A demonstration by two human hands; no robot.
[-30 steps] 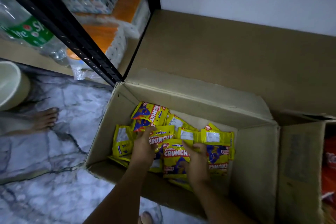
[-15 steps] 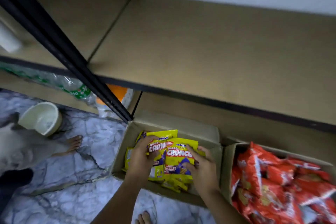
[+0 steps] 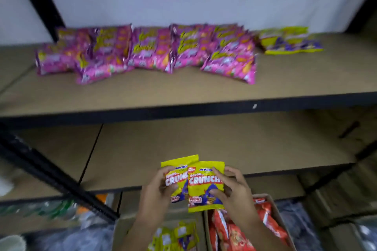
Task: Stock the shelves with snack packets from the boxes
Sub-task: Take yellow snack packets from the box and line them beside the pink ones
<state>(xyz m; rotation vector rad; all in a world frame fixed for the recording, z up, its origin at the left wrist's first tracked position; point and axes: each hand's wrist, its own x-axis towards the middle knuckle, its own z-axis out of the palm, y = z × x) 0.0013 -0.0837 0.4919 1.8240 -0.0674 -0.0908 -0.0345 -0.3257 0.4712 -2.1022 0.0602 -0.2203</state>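
Shelving fills the view in two tiers: the upper shelf (image 3: 183, 96) carries a long row of pink packets (image 3: 146, 51) across its back, with a small stack of yellow packets (image 3: 289, 40) at the row's right end, while the lower shelf (image 3: 204, 144) shows only bare board in front of the hands. Below the hands sit two open boxes side by side, the left box (image 3: 122, 230) with more yellow packets, the right box (image 3: 281, 216) full of red packets (image 3: 265, 222). Both hands hold the two yellow Crunch packets (image 3: 193, 181) upright and overlapped, the right one in front, over the lower shelf's front edge. The left hand (image 3: 157, 191) grips the left packet by its side, fingers curled round it; the right hand (image 3: 232, 191) pinches the right packet between thumb and fingers. Their long axis stands vertical, top edges toward the shelves. The matching yellow stack lies above and well to the right of the fingers, so the right hand is nearer, and the likely move is up and rightward.
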